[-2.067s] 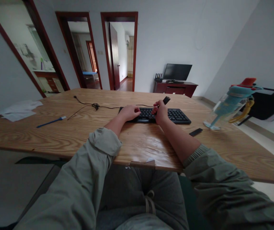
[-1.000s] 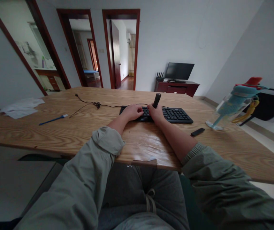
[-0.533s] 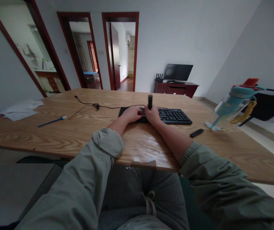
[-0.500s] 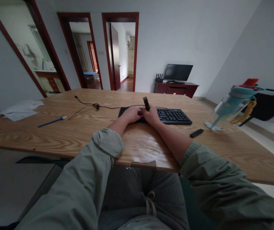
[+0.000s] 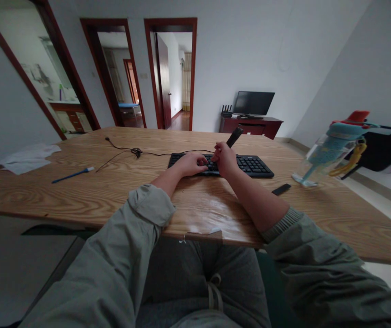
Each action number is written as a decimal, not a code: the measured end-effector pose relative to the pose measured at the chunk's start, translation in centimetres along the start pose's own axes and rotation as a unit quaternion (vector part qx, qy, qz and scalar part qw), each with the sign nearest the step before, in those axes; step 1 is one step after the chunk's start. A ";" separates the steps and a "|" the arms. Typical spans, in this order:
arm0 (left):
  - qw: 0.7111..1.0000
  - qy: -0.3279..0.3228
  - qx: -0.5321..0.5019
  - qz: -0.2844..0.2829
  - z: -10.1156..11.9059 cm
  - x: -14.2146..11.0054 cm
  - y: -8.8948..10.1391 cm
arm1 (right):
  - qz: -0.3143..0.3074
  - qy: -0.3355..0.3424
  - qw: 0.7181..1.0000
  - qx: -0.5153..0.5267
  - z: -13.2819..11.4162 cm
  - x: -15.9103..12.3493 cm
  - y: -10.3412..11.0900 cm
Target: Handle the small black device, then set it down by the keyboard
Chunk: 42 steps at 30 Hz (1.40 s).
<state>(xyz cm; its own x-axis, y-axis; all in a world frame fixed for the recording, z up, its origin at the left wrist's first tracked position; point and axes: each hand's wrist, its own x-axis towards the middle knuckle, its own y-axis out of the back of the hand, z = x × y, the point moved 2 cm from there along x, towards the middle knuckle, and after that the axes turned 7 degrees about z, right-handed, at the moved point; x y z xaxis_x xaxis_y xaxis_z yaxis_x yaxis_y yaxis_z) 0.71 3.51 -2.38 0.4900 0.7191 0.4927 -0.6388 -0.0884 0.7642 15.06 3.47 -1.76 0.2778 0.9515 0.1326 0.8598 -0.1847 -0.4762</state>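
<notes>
- Seated at a wooden worktop [image 5: 195,207], a person in rolled grey-green sleeves bends both hands over a black keyboard [image 5: 255,165]; from its middle, twelve o'clock points away from the sitter.
- The keyboard lies flat, long side to the sitter and just ahead of the torso, a placing that seems chosen to give both arms an easy reach.
- The left hand [image 5: 191,164] rests over the keys at nine o'clock, palm down, a position likely to keep the board from sliding. Its fingers are bent; whether they meet or pinch anything cannot be told from this angle.
- The right hand [image 5: 226,159], beside it toward three o'clock, has its fingers clamped around a slim black stick [image 5: 234,136], whose upper end leans up toward one o'clock. The fist-like hold appears to suit firm control; the lower end is hidden by the hand.
- A flat black piece [image 5: 281,189] lies at four o'clock, near the right forearm and clear of the keys.
- A blue-topped bottle [image 5: 341,132] occupies three o'clock, well apart from the hands.
- At nine o'clock lie a blue brush [image 5: 72,175] and, farther out, white tissue [image 5: 28,158]; a knotted cable [image 5: 136,151] trails toward ten.
</notes>
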 end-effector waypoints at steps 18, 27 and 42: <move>0.949 0.039 -0.310 0.048 2.5 0.4 -1.8 | -0.008 -0.060 0.987 0.152 -2.5 -1.4 -0.5; 0.970 0.030 -0.232 0.067 2.3 0.3 -1.5 | -0.005 -0.053 0.986 0.157 -2.7 -1.1 -0.3; 0.970 0.033 -0.235 0.055 2.7 0.3 -1.4 | -0.020 -0.023 0.995 0.098 -2.6 -1.7 -0.7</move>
<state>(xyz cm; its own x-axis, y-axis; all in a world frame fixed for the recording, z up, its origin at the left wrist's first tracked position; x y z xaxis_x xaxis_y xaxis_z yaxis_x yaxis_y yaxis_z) 3.36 2.04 -2.22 0.3739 0.7669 0.5216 -0.8929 0.1457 0.4259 15.13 1.35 0.60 0.2202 0.9684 0.1167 0.7683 -0.0985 -0.6325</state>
